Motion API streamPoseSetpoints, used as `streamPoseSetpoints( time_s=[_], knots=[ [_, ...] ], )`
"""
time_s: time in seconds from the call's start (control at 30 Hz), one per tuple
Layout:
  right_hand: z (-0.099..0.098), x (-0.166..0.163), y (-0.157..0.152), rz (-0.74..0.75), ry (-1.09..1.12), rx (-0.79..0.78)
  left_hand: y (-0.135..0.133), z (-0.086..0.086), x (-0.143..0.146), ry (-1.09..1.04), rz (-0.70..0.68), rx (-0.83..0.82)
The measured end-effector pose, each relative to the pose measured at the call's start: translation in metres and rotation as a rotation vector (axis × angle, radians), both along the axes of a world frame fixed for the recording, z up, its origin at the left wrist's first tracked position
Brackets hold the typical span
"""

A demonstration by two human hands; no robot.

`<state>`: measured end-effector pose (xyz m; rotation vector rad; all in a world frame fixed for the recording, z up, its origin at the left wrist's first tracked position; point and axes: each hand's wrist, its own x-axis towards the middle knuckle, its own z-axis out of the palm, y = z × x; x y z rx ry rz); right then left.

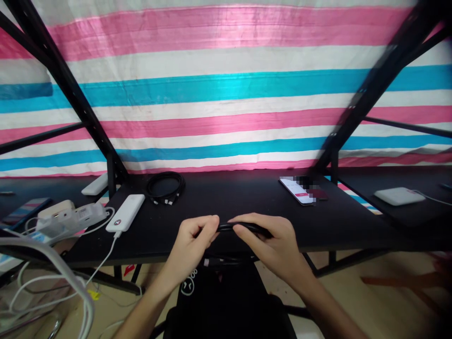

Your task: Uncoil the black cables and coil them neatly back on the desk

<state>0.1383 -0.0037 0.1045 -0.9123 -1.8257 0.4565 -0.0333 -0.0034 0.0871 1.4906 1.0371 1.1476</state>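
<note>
A black cable (226, 227), gathered into a bundle, is stretched between my two hands just above the front edge of the table. My left hand (196, 235) is closed around one end of the bundle, thumb on top. Gripping the other end is my right hand (270, 233), with its thumb and fingers pressed on the cable. A plug end of the cable hangs below, between the hands. Further back on the black table (229, 197), a second coiled black cable (165, 188) lies with its connectors toward me.
A white power bank (125, 214) with a white cord lies left. Beyond it sit a white power strip (74, 219) and a phone (26, 212). Another phone (296, 190) lies back right. A white device (399, 196) rests far right. Black metal posts (99, 127) flank the table.
</note>
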Motion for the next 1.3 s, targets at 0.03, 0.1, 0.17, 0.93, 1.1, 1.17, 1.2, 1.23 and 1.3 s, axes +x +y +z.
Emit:
streamPoseSetpoints(
  time_s=[0.03,0.1,0.17,0.93,1.1,1.17,1.2,1.23,1.3],
  knots=[
    [0.001,0.000,0.000,0.014,0.019,-0.041,-0.001,0.001,0.000,-0.047,-0.029,-0.054],
    [0.001,0.002,0.001,0.034,0.058,-0.128,-0.002,0.003,-0.001,-0.111,-0.092,-0.145],
    [-0.001,0.004,0.002,0.043,0.091,-0.209,-0.003,0.004,-0.002,-0.132,-0.153,-0.210],
    [-0.068,-0.008,0.066,0.139,1.014,-1.034,0.056,-0.029,-0.002,-1.050,0.187,-0.564],
    [-0.104,0.000,0.096,-0.030,1.044,-0.970,0.104,-0.066,0.019,-0.875,0.368,-0.585],
    [-0.117,0.009,0.112,-0.077,1.013,-0.955,0.124,-0.081,0.025,-0.823,0.379,-0.532],
    [-0.122,0.014,0.122,-0.092,0.995,-0.949,0.133,-0.087,0.027,-0.791,0.386,-0.504],
    [-0.126,0.020,0.131,-0.102,0.978,-0.943,0.143,-0.094,0.029,-0.756,0.392,-0.479],
    [-0.134,0.033,0.154,-0.111,0.948,-0.921,0.162,-0.106,0.032,-0.684,0.396,-0.446]
  ],
)
